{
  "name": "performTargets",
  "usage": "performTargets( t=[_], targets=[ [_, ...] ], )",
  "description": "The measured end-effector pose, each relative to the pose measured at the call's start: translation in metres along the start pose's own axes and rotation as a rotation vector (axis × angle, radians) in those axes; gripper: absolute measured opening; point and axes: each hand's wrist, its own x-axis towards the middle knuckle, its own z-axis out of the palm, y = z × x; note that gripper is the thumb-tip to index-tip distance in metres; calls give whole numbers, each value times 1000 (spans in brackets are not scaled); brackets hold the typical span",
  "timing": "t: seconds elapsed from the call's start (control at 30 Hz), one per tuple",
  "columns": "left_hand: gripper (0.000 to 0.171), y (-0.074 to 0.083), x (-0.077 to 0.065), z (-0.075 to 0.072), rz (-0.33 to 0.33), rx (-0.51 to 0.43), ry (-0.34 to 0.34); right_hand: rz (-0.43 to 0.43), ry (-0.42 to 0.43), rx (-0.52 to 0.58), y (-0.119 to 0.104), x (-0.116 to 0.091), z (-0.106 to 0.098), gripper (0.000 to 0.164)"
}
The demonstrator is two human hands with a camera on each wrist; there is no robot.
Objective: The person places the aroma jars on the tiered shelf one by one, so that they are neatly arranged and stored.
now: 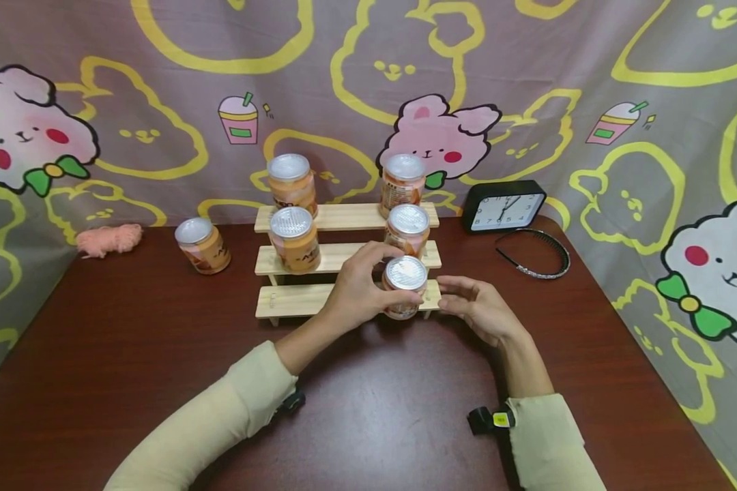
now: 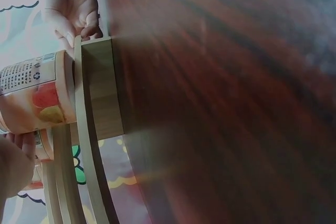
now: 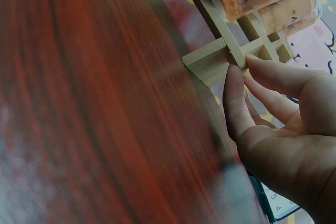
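Note:
My left hand [image 1: 357, 290] grips an orange-labelled can [image 1: 405, 274] with a silver lid, thumb in front and fingers behind. The can stands upright at the right end of the lowest step of a three-tier wooden stand [image 1: 297, 300]. In the left wrist view, the base of that can [image 2: 37, 95] meets the step. My right hand [image 1: 482, 310] is at the stand's right end. Its thumb and forefinger pinch the tip of the lowest step in the right wrist view, where the hand [image 3: 294, 124] holds no can.
Similar cans stand on the upper steps, including one at the middle left [image 1: 295, 240]. A single can [image 1: 203, 247] sits left of the stand, beyond it pink yarn [image 1: 109, 240]. To the right are a black clock [image 1: 505, 208] and a headband [image 1: 537, 254]. A patterned cloth hangs behind.

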Motion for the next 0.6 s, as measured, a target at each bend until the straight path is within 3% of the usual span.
performTargets(
  t=[0.23, 0.6],
  targets=[
    [64, 1, 0, 4, 19, 13, 17, -10, -4, -9, 0, 0, 0, 55],
    [64, 2, 0, 9, -13, 24, 27, -30, 1, 9, 2, 1, 1, 53]
  ],
)
